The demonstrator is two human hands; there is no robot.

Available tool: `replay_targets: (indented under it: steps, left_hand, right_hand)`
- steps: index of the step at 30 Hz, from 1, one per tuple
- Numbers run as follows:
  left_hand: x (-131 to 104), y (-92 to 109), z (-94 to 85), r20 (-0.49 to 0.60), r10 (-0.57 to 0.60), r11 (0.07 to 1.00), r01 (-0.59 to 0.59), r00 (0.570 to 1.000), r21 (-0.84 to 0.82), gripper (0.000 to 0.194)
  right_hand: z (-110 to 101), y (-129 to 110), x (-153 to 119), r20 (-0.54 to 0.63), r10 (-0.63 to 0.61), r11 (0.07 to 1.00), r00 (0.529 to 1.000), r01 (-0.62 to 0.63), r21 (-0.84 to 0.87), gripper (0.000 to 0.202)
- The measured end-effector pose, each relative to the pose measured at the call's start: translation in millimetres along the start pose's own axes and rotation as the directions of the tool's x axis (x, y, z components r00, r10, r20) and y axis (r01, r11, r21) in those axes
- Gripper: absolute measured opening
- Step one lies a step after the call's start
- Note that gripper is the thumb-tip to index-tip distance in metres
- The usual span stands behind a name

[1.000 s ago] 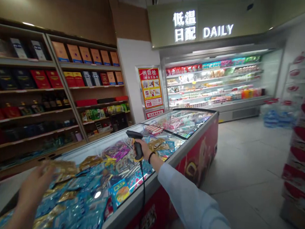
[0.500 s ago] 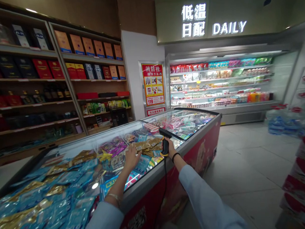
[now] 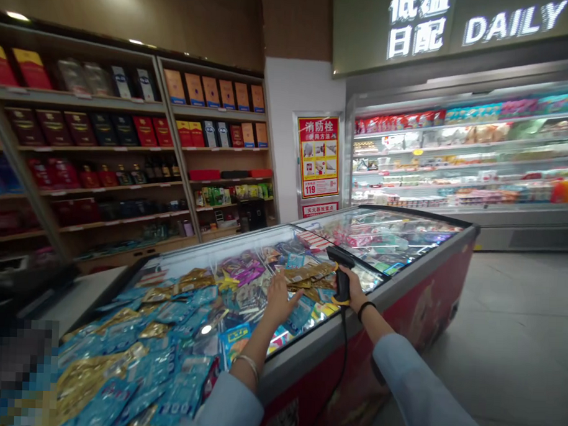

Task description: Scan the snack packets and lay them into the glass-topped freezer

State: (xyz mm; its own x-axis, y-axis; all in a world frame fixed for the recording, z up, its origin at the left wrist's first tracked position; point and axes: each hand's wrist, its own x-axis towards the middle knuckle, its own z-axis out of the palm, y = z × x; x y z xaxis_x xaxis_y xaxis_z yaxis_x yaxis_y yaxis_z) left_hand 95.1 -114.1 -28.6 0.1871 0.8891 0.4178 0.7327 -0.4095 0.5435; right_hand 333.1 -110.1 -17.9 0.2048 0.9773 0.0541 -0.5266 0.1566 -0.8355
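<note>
My right hand (image 3: 354, 288) is wrapped round the handle of a black and yellow barcode scanner (image 3: 342, 280), whose cord hangs down the chest freezer's front. The scanner's head is just beside some gold ice-cream packets (image 3: 310, 276) inside the freezer. My left hand (image 3: 280, 300) reaches over the goods with its fingers stretched out and thumb apart, close to the left end of those gold packets. Whether its fingertips touch them I cannot tell. Blue packets (image 3: 165, 345) lie in a heap to the left, and purple packets (image 3: 243, 267) lie beyond my left hand.
The chest freezer (image 3: 402, 298) has a grey rim and glass lids. Shelves of boxes and bottles (image 3: 174, 148) stand behind it on the left. A lit open chiller (image 3: 452, 200) stands at the back right, with tiled floor (image 3: 513, 308) in front. A pixelated patch covers the lower left corner.
The view has swung left, so things appear further right. My left hand's fingers have come off the gold packet and point up more. My right hand still holds the barcode scanner.
</note>
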Motion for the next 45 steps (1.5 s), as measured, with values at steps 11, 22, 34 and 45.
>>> replay_targets:
  steps: [11,22,34,45]
  left_hand:
    - [-13,-3,-99.6,-0.211,-0.024,0.993,-0.001,0.977,-0.117,0.081]
    - [-71,-135,-318.8,-0.575,-0.211,0.973,0.116,0.790,-0.197,0.075]
    - [-124,-224,-348.9,-0.474,-0.467,0.812,0.575,0.746,0.104,0.030]
    - [-157,-242,-352.0,-0.420,-0.647,0.586,0.767,0.637,0.261,0.041]
  right_hand:
    - [-2,-17,-25,0.034,-0.053,0.998,0.998,0.051,0.046,0.026]
    - [117,-4,-56,0.272,0.021,0.999,0.962,-0.031,0.032,0.024]
    - [272,118,-96,0.592,0.165,0.986,0.789,-0.108,-0.131,0.028]
    - [278,150,-109,0.678,0.244,0.959,0.693,-0.068,-0.276,0.029]
